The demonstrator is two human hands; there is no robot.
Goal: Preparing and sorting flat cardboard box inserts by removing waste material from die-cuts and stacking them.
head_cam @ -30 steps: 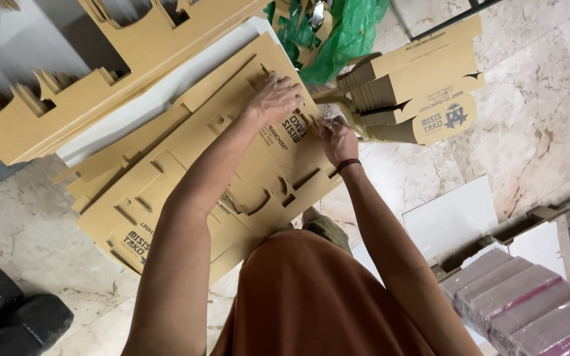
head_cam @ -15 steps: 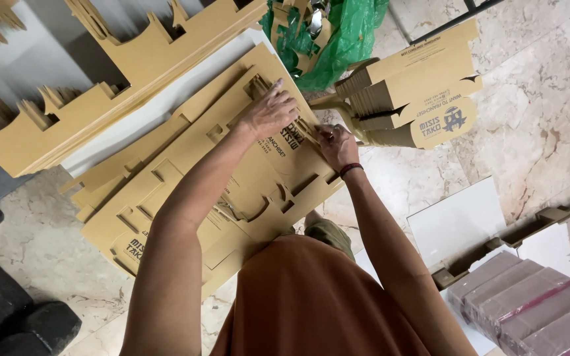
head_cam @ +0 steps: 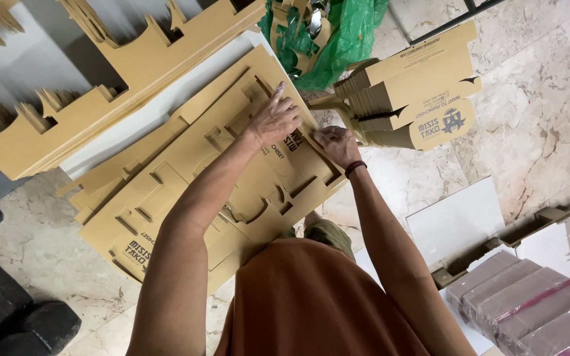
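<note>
Fingers (head_cam: pixel 277 99) of left hand (head_cam: pixel 275 120) on die-cut cardboard sheet (head_cam: pixel 232 165), right fingertips hidden.

soft, even daylight, fairly bright, with no hard glare. the marble floor (head_cam: pixel 536 118) carries a faint sheen. shadows are weak, darkest in the cutouts of the cardboard sheet (head_cam: pixel 186 191) and at the left edge. focus is sharp at centre; the hands show slight motion blur.
</note>
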